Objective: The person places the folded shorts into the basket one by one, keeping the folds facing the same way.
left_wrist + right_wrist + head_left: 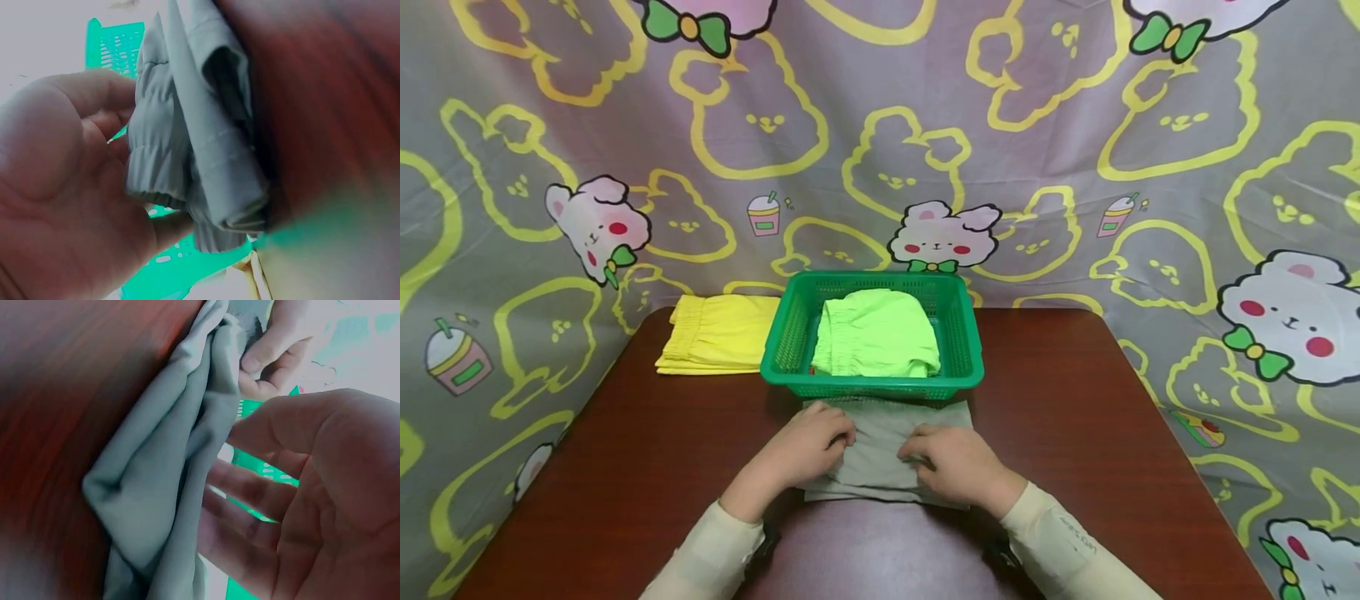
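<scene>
A folded grey garment (880, 458) lies flat on the table close in front of the green basket. Its gathered elastic edge (157, 165) shows in the left wrist view, and layered folds show in the right wrist view. My left hand (811, 443) rests on the garment's left side, fingers loosely bent and touching the cloth. On the right side my right hand (961, 465) touches the cloth with relaxed, spread fingers (250, 487). Some left fingertips are hidden behind the fabric in the left wrist view.
The green plastic basket (872, 382) holds a folded neon-green garment (880, 333) with an elastic waistband. Left of it lies a stack of folded yellow clothing (730, 329). All stand on a dark red-brown table (1060, 417), against a patterned curtain (1037, 167).
</scene>
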### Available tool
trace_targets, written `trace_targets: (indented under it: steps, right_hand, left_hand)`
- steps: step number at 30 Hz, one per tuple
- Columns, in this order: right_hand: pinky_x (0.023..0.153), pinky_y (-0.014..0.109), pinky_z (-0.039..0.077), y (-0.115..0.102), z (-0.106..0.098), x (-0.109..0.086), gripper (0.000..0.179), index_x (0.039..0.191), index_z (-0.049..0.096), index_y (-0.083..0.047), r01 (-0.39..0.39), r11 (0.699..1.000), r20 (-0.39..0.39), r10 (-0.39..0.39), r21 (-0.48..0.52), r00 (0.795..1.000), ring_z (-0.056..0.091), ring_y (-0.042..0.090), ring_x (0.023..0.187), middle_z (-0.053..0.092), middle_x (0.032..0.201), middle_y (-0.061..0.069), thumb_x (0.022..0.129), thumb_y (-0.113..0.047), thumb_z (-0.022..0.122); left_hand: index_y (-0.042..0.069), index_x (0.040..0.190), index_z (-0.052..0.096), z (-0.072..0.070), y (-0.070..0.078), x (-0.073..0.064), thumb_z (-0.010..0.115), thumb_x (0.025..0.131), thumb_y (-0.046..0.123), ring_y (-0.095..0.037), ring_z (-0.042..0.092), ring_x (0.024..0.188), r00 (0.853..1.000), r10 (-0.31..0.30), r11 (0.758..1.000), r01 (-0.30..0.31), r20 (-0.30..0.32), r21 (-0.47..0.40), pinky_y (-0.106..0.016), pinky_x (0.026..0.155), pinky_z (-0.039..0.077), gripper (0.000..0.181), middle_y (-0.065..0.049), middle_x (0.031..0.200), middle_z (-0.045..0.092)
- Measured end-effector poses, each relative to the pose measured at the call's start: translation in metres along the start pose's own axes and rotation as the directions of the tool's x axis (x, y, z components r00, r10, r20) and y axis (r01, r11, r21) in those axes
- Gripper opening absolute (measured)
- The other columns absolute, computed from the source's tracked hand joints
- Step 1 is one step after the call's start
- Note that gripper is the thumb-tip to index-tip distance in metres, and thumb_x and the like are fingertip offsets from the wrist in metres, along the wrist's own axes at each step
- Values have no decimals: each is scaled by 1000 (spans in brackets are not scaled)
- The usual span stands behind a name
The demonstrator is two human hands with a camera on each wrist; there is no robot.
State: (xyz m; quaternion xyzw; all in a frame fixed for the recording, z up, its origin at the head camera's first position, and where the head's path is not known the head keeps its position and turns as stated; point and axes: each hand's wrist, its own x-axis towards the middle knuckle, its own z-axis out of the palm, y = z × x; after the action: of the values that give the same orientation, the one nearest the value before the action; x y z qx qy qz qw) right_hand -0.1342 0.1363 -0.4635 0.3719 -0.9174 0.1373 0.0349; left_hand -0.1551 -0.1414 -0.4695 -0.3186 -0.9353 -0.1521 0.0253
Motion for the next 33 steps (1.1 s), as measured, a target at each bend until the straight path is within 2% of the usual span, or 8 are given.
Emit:
trace_targets:
  steps: [3,7,16,22,25,28,31,33]
  right_hand:
    - [72,29,56,7,0,1,33,109,79,-23,32,999,12,-32,16,999,70,12,96,72,108,-9,85,-4,67]
    - [80,30,58,16,1,2,30,105,80,-21,54,997,29,-55,55,998,71,12,101,73,110,-8,86,-2,67]
    - [91,35,56,24,-2,4,15,107,79,-21,-67,981,110,47,183,993,68,12,107,73,113,-8,96,-18,70]
    - [91,35,55,28,-7,4,14,107,79,-19,-72,968,131,42,241,991,68,13,107,73,111,-7,97,-19,70]
    - [90,35,55,32,-11,3,13,107,78,-17,-93,951,144,52,295,988,68,14,104,73,109,-5,96,-18,71]
    - [86,34,56,36,-16,1,13,106,78,-16,-139,936,155,93,323,984,67,12,100,74,106,-7,95,-17,72]
    - [80,31,55,39,-18,0,9,101,77,-17,-186,929,158,142,320,977,64,8,89,72,97,-11,94,-17,73]
    - [74,29,52,40,-20,-2,5,97,76,-17,-224,925,159,182,308,970,60,5,82,69,89,-14,93,-20,74]
  left_hand:
    - [20,98,69,-1,2,3,61,97,8,-19,56,98,999,-33,999,33,-2,-18,-40,88,48,15,8,99,69]
    - [18,99,70,-4,3,6,61,96,6,-18,56,95,998,-55,997,56,11,-44,-40,85,49,15,7,97,70]
    - [14,95,71,-12,-3,14,62,93,-5,-14,63,87,999,7,993,-3,32,-122,-32,76,54,22,5,87,69]
    - [17,96,73,-14,-3,18,68,91,-2,-10,64,83,999,-23,995,26,34,-93,-31,74,55,20,9,85,69]
    - [16,95,73,-15,0,18,69,88,-2,-15,63,85,998,-64,995,65,11,-78,-35,77,53,19,6,85,70]
    - [16,97,73,-16,3,17,73,87,2,-20,59,88,988,-154,987,154,6,-56,-38,78,50,17,4,86,69]
    - [14,103,72,-19,4,17,78,87,12,-25,58,93,960,-280,959,280,20,-43,-43,80,49,17,0,91,67]
    - [11,108,71,-20,4,17,81,86,20,-29,57,98,936,-350,936,351,38,-35,-46,82,51,26,-5,98,66]
